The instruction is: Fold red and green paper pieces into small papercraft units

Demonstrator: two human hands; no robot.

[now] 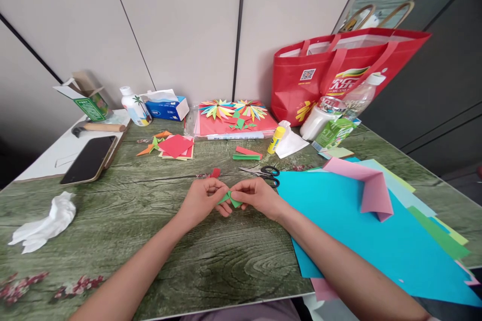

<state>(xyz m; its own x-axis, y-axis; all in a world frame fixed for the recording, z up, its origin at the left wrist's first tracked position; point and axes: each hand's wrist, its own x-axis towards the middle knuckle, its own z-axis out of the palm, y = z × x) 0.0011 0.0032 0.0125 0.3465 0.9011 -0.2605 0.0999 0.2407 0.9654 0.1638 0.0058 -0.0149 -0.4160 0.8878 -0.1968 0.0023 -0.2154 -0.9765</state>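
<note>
Both my hands meet at the middle of the green wood-grain table (124, 220), pinching one small folded green paper piece (229, 199). My left hand (205, 199) grips its left end with closed fingers. My right hand (256, 194) pinches its right end. Just behind the hands lie a small red paper piece (215, 173) and black-handled scissors (263, 172). Red and green paper strips (246, 154) rest farther back.
Large blue, pink and green paper sheets (361, 225) cover the right side. At the back stand a red bag (331, 72), paper stars on a pink stack (233, 113), a glue stick (276, 140), bottles, a tissue box (167, 108) and folded squares (175, 146). A phone (89, 159) and a crumpled tissue (45, 223) lie at left.
</note>
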